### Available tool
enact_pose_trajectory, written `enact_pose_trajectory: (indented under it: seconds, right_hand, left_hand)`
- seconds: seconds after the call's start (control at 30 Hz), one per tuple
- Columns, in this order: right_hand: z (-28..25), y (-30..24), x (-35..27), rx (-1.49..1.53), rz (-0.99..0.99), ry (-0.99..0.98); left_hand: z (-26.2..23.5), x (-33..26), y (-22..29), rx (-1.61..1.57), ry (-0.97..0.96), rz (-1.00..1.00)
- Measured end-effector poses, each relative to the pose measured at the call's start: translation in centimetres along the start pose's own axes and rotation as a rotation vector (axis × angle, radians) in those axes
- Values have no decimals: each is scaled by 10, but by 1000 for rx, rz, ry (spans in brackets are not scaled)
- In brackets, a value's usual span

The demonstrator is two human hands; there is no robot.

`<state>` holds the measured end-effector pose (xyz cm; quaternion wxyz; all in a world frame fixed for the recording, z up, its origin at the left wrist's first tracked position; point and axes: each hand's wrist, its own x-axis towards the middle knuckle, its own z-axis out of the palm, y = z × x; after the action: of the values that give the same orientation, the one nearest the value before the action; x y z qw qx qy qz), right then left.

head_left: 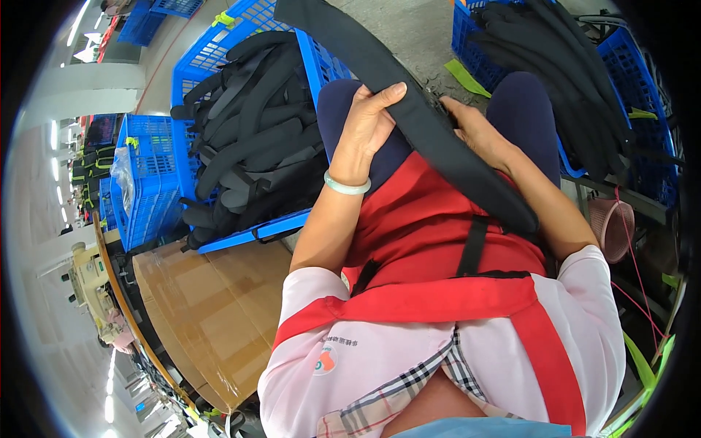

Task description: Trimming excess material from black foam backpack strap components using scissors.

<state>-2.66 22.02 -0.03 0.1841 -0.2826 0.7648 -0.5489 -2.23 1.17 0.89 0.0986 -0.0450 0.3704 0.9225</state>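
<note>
Your left hand [365, 131] pinches the black padded strip [427, 124], thumb on top, fingers curled beneath. Your right hand [482, 135] is at its right edge, fingertips partly hidden; can't tell how far closed. Strip slants over your lap, lower end against the red apron [401, 219]. Progress, by judgement: one piece in work, unfinished. More strips fill the left crate [226, 241] and right crate [464, 36]; which are done, unclear.

Beyond the obstructing black strip [431, 128], floor [418, 36] lies open between blue crates [252, 235].
</note>
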Motion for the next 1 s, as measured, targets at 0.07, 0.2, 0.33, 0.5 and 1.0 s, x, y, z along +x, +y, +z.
enact_pose_trajectory:
  seconds: [0.07, 0.2, 0.33, 0.5, 1.0]
  right_hand:
    - [1, 1, 1, 95, 39, 0]
    - [-6, 7, 0, 16, -33, -2]
    - [-9, -4, 4, -164, 72, 3]
    - [-6, 2, 4, -217, 102, 49]
    - [2, 14, 13, 150, 80, 15]
  left_hand:
    - [-1, 0, -2, 19, -4, -21]
    - [4, 4, -1, 15, 3, -31]
    - [-2, 19, 18, -8, 77, 68]
    - [-3, 20, 10, -38, 77, 47]
    - [0, 19, 6, -90, 54, 14]
